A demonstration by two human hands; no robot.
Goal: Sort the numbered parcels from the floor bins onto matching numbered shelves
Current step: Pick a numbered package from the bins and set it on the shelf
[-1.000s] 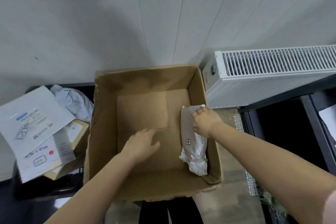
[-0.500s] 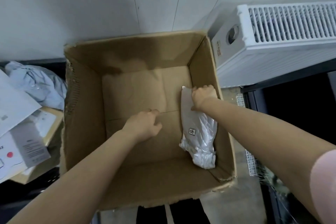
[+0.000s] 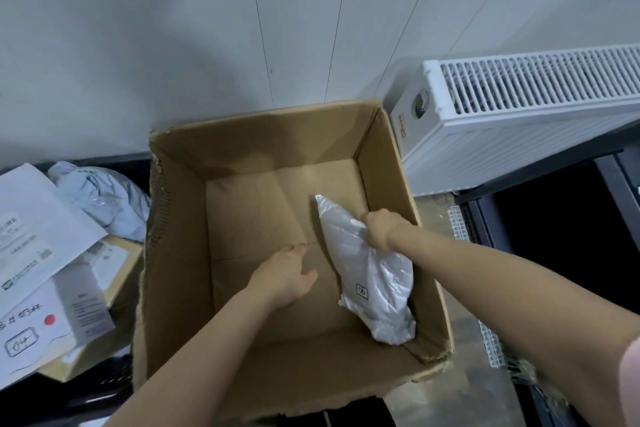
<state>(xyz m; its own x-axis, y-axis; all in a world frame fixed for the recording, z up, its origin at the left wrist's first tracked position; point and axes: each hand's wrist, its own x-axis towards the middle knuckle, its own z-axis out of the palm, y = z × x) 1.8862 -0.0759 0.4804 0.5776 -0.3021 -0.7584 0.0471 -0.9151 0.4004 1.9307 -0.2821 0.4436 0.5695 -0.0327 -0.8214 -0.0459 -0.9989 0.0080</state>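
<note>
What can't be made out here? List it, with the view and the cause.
Head view only:
- Right hand fingers: curled into the parcel, hidden by its plastic.
- Parcel label: too small to read surely.
- Left hand palm: faces down into the box; contact unclear.
- Papers: cut by the left edge.
- Shelves: not identifiable.

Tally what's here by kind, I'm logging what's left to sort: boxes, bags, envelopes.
Cardboard box, open: 1
White plastic bag inside it, gripped by the right hand: 1
Grey crumpled bag: 1
White envelope: 1
Small labelled box: 1
Total: 5
</note>
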